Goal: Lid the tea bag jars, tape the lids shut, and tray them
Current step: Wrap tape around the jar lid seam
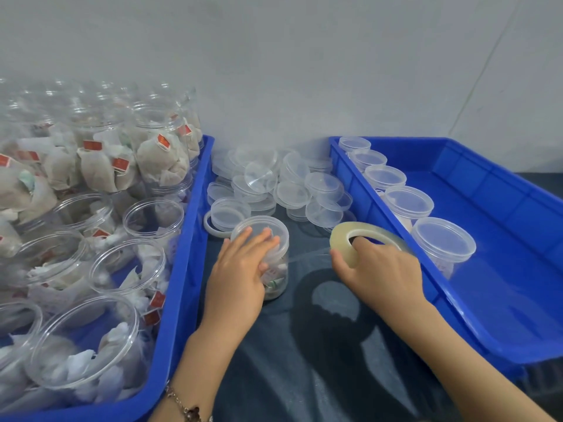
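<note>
A clear round plastic jar of tea bags with a clear lid on top [268, 239] is standing upright on the dark table surface [304, 345], between 2 blue plastic trays. The left hand [240, 269] is wrapping around the jar's near side, its fingers curling up over the lid's rim and holding the jar. The right hand [380, 269] is gripping a pale, translucent roll of clear adhesive tape [362, 239], with fingers hooking through the roll's centre hole and the thumb pressing on its outer edge. A thin strip of tape [307, 257] is stretching from the roll toward the jar; where it ends on the jar is too faint to tell.

The blue tray on the left [182, 269] is holding many open clear jars stuffed with white tea bags bearing red tags [115, 269], some stacked higher at the back. The blue tray on the right [487, 239] is holding a row of 5 lidded jars [443, 243] lining its left wall. Beyond the held jar, a heap of loose clear plastic lids [280, 184] is lying on the table against the grey wall [304, 71]. A beaded bracelet [185, 406] is circling the left wrist.
</note>
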`<state>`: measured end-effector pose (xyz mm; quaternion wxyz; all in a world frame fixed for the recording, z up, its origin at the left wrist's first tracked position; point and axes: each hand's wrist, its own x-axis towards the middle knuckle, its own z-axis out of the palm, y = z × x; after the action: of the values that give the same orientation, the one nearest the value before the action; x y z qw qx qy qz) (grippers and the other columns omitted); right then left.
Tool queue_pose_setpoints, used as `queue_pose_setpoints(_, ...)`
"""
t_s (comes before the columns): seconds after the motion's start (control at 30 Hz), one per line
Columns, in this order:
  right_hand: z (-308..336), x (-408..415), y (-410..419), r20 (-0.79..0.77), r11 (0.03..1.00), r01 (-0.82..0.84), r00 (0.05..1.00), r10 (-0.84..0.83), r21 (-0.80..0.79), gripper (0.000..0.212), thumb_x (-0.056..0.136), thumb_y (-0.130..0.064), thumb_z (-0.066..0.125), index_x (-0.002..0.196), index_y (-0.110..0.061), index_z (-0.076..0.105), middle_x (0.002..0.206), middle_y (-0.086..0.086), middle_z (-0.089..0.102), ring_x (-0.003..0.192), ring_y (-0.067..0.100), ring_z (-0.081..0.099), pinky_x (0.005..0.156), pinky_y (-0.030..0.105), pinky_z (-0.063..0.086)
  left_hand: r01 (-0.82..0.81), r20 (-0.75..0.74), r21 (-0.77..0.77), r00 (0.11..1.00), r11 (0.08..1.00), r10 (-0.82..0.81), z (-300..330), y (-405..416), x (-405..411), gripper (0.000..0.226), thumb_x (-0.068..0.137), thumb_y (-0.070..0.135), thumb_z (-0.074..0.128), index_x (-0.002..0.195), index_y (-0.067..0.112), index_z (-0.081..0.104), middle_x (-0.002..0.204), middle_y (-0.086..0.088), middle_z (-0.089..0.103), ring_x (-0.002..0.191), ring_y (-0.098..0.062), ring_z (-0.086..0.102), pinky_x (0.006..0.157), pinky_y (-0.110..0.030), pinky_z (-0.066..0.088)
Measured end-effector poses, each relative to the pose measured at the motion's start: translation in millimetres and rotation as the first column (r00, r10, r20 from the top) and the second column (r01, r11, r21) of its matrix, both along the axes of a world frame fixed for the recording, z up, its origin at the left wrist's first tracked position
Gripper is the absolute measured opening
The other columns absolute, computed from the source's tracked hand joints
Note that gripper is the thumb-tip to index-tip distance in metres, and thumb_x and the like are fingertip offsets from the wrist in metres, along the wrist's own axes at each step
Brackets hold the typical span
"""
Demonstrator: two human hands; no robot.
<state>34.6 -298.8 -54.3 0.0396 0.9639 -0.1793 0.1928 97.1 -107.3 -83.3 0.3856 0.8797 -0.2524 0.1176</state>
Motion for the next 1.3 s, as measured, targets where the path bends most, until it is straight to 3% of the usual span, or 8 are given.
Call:
queue_pose_setpoints(0.4, -9, 62, -1, 0.041, 0.997, -0.069, 0.997, 0.07, -0.018, 0.048, 0.09, -0.056, 0.035, 0.073, -0.013, 0.048, 0.071, 0.003, 0.058, 0.061, 0.021, 0.043, 0.049, 0.028, 0.022, -0.034, 0.078, 0.128, 0.997, 0.991, 0.024, 2, -10, -1, 0.055, 0.083, -0.006, 0.051, 0.127, 0.026, 0.057, 0.14, 0.016, 0.045, 0.14, -0.011, 0.025, 0.115, -0.033, 0.002)
queue_pose_setpoints(0.63, -13, 72, 15, -0.017, 0.991, -0.076, 0.997, 0.078, 0.11, 0.049, 0.088, -0.054, 0.034, 0.08, -0.013, 0.059, 0.082, 0.006, 0.065, 0.065, 0.022, 0.044, 0.049, 0.027, 0.021, -0.122, 0.089, -0.094, 0.988, 0.988, 0.13, -3, -11, 2, 0.066, 0.06, -0.027, 0.046, 0.108, 0.013, 0.07, 0.118, 0.015, 0.057, 0.125, -0.021, 0.047, 0.098, -0.036, 0.037)
queue_pose_setpoints(0.77, -15, 72, 22, -0.001, 0.987, -0.096, 0.995, 0.097, 0.129, 0.045, 0.088, -0.055, 0.037, 0.073, -0.014, 0.051, 0.078, 0.007, 0.064, 0.062, 0.023, 0.042, 0.049, 0.029, 0.019, -0.149, 0.039, -0.054, 0.988, 0.987, 0.151, 0, -8, 5, 0.066, 0.064, -0.023, 0.044, 0.115, 0.013, 0.066, 0.126, 0.005, 0.06, 0.135, -0.013, 0.036, 0.11, -0.033, 0.028)
queue_pose_setpoints(0.83, -15, 71, 23, 0.008, 0.988, -0.103, 0.995, 0.102, 0.118, 0.046, 0.089, -0.055, 0.037, 0.072, -0.014, 0.049, 0.072, 0.005, 0.06, 0.06, 0.022, 0.042, 0.048, 0.028, 0.019, -0.173, 0.064, 0.033, 0.983, 0.984, 0.171, 5, -11, 5, 0.06, 0.069, -0.018, 0.049, 0.12, 0.012, 0.061, 0.128, 0.001, 0.059, 0.137, -0.016, 0.033, 0.114, -0.029, 0.015)
queue_pose_setpoints(0.93, -14, 69, 23, 0.01, 0.985, -0.102, 0.995, 0.102, 0.137, 0.046, 0.088, -0.054, 0.037, 0.069, -0.013, 0.046, 0.065, 0.001, 0.048, 0.06, 0.024, 0.047, 0.049, 0.027, 0.022, -0.184, 0.045, -0.019, 0.982, 0.983, 0.184, 17, -22, 5, 0.057, 0.075, -0.009, 0.049, 0.128, 0.012, 0.051, 0.143, -0.004, 0.044, 0.138, -0.018, 0.027, 0.111, -0.031, 0.021)
queue_pose_setpoints(1.1, -13, 65, 24, 0.011, 0.988, -0.123, 0.992, 0.122, 0.092, 0.045, 0.087, -0.055, 0.035, 0.068, -0.015, 0.044, 0.066, 0.002, 0.056, 0.055, 0.02, 0.041, 0.043, 0.025, 0.013, -0.05, 0.019, 0.156, 0.999, 0.987, 0.048, 16, -38, 11, 0.086, 0.087, 0.026, 0.052, 0.15, 0.014, -0.006, 0.158, -0.004, 0.004, 0.144, -0.012, -0.001, 0.116, -0.028, -0.002)
queue_pose_setpoints(1.2, -9, 54, 15, -0.041, 0.991, -0.134, 0.99, 0.133, -0.029, 0.045, 0.087, -0.057, 0.038, 0.072, -0.015, 0.046, 0.073, 0.001, 0.063, 0.057, 0.017, 0.042, 0.042, 0.025, 0.012, -0.098, 0.15, 0.361, 0.988, 0.927, 0.046, 7, -35, 16, 0.078, 0.092, 0.051, 0.041, 0.15, 0.012, 0.007, 0.158, -0.005, 0.008, 0.145, -0.016, 0.002, 0.115, -0.028, -0.005)
queue_pose_setpoints(1.3, -8, 33, 2, -0.09, 0.992, -0.126, 0.988, 0.124, -0.011, 0.046, 0.083, -0.063, 0.042, 0.091, -0.019, 0.056, 0.082, -0.004, 0.064, 0.07, 0.019, 0.056, 0.047, 0.026, 0.027, -0.054, 0.154, 0.349, 0.988, 0.935, 0.0, 4, -28, 18, 0.077, 0.09, 0.054, 0.042, 0.15, 0.015, 0.013, 0.158, 0.0, 0.009, 0.145, -0.011, 0.001, 0.113, -0.024, -0.007)
